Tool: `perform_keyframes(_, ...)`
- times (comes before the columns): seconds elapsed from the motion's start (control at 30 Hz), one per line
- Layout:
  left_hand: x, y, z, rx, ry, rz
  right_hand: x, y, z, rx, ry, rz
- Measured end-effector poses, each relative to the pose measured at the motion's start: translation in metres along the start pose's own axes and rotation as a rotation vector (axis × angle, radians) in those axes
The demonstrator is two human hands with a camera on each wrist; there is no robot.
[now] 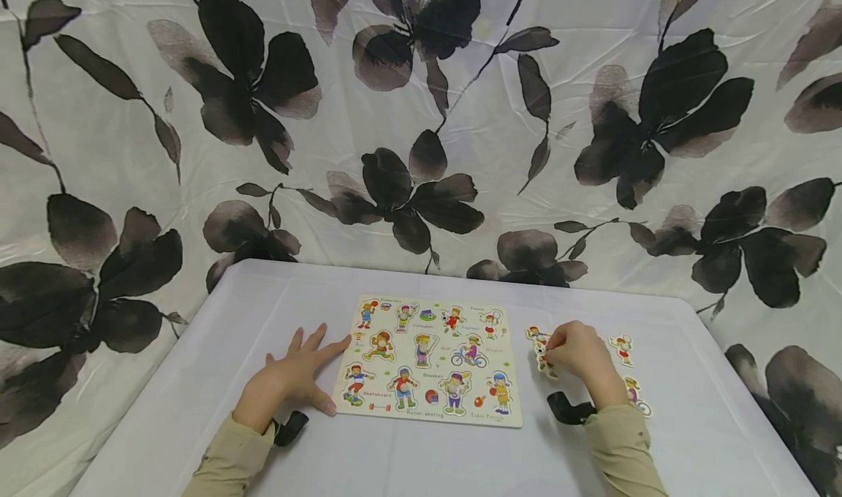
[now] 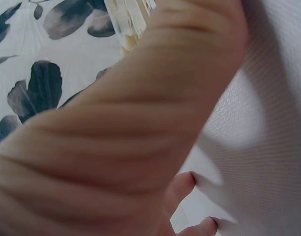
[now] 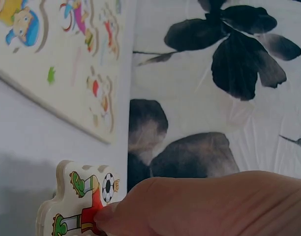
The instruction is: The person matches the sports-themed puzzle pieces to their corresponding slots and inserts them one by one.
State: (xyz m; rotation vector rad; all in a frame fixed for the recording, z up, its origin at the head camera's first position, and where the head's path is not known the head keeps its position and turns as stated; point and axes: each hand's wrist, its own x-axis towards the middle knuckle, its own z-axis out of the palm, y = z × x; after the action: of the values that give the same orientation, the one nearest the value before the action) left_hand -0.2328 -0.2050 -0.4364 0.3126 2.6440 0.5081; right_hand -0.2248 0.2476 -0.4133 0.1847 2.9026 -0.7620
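A wooden puzzle board with sports figures lies on the white-covered table. My left hand spreads its fingers at the board's left edge, thumb and a fingertip touching or very near it. In the left wrist view, the palm side and wrist fill most of the picture. Right of the board, my right hand pinches a footballer puzzle piece with a red shirt and a ball. The thumb lies over the figure's shirt; the other fingers are hidden in the right wrist view. Another figure piece lies just behind it.
A tennis-player piece and a cyclist piece lie to the right of my right hand, the cyclist partly covered by the forearm. Behind the white table hangs a floral curtain. Each wrist carries a black camera mount.
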Motion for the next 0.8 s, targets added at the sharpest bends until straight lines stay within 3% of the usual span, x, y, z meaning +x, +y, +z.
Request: perform_keyframes(0.8, 0.006, -0.005, 0.004, 0.015, -0.002, -0.011, 0.038, -0.06, 0.03, 0.018, 0.037, -0.064)
